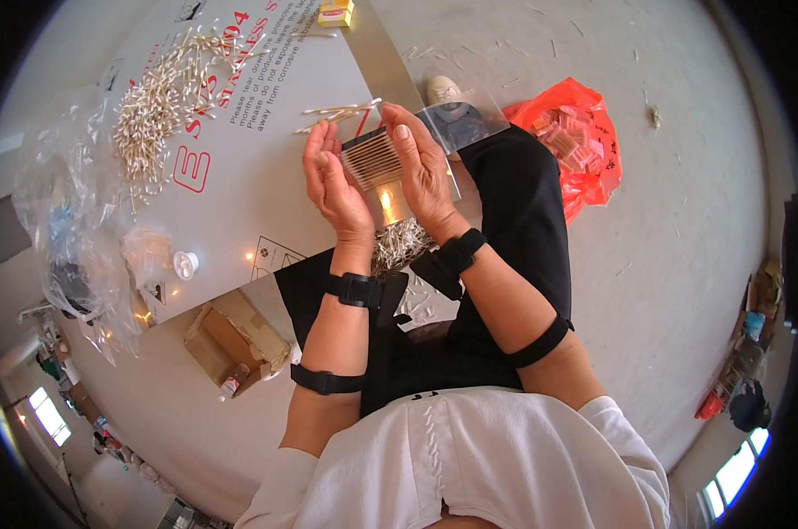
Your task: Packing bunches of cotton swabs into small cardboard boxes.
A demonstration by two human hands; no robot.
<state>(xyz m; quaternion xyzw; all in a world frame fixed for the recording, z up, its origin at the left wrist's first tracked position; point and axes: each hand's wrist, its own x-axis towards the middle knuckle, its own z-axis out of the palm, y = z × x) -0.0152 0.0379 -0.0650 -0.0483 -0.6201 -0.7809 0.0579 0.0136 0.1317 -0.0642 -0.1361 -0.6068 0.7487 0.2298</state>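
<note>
My left hand and my right hand cup the two sides of a small striped, ridged pack with a dark far edge. Its rows look like thin sticks side by side, though I cannot make out the exact kind. My right thumb lies along its right side, and my left thumb is at its left edge. Its near part is shiny and reflects yellow light. Several loose cotton swabs lie just beyond my fingers. Below my wrists is a heap of cotton swabs.
A large swab pile covers the far left of the metal-sheet table. Clear plastic bags and a white cap lie near its left edge. On the floor are a cardboard box and a red bag of pink packs.
</note>
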